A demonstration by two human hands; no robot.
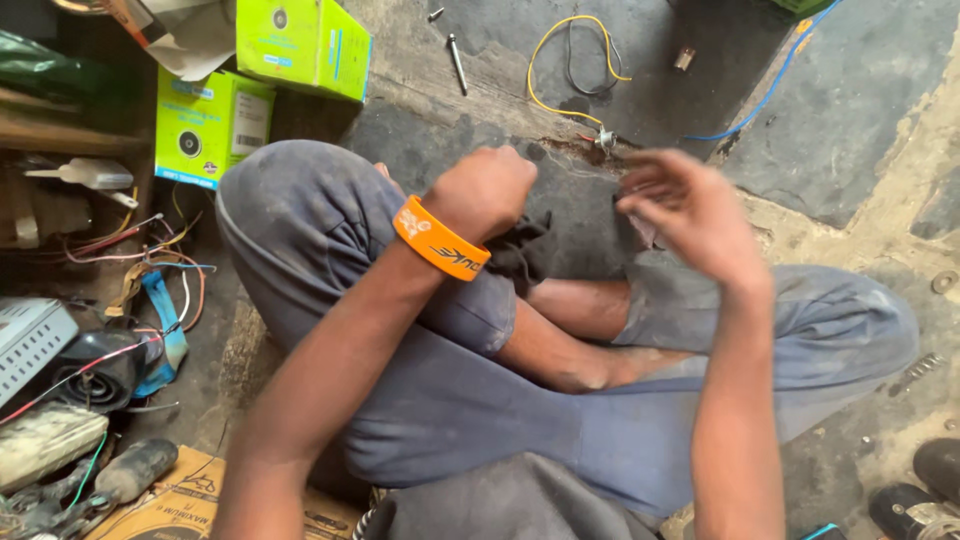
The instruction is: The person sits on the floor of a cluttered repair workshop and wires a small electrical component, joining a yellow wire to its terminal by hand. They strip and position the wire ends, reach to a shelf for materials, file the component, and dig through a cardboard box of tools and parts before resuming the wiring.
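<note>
Crossed knees (480,380) under both hands; yellow wire (560,60) (floor) beyond.

Floor: rough grey concrete (860,120), patched with paler cement toward 3 o'clock, cracked near the centre.
Shelving: dark wooden shelf (60,135) at 9 o'clock, crowded with wires and a white glue bottle (90,173).
Boxes: two lime-green cartons (300,45) at 11 o'clock, one stacked above the other.
Loose wiring: yellow and black wire loop (575,65) at 12 o'clock; blue cable (775,85) at 1 o'clock.
Hardware: metal bolt (457,62) at 12 o'clock.
Cardboard: brown carton (180,505) at 7 o'clock.
Light: soft, even daylight.
</note>
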